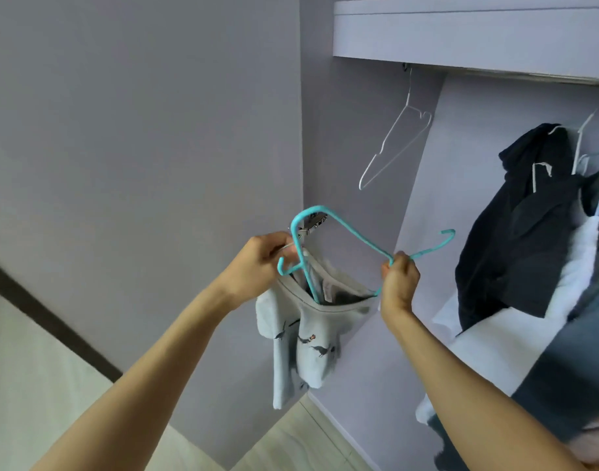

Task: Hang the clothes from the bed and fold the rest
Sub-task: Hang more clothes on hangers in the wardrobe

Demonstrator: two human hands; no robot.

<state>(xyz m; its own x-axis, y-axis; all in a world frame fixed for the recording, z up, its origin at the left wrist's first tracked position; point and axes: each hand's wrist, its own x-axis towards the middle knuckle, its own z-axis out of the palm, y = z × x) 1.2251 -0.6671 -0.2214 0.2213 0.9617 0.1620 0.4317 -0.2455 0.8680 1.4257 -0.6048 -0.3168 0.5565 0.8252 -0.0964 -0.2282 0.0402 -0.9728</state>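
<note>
Stood before the open wardrobe [461,35], midway through threading a turquoise hanger [345,234] into the neck of a small pale grey shirt [311,338] with bird prints. Left hand [264,263] curled round the collar's edge and the hanger's near end, holding the neckline open; right hand [398,278] pinched round the hanger near the base of its hook, the hook pointing out to the right. One hanger arm already inside the neck opening, the other still above the fabric. Shirt hung bunched between both hands, clear of the floor.

Best done, by judgement, by keeping the collar stretched wide, tilting the hanger so the free arm slips in, then centring the shoulders. Risk of straining the neckline if forced. White empty hanger [396,144] and dark garment [519,226] already on the rail.
</note>
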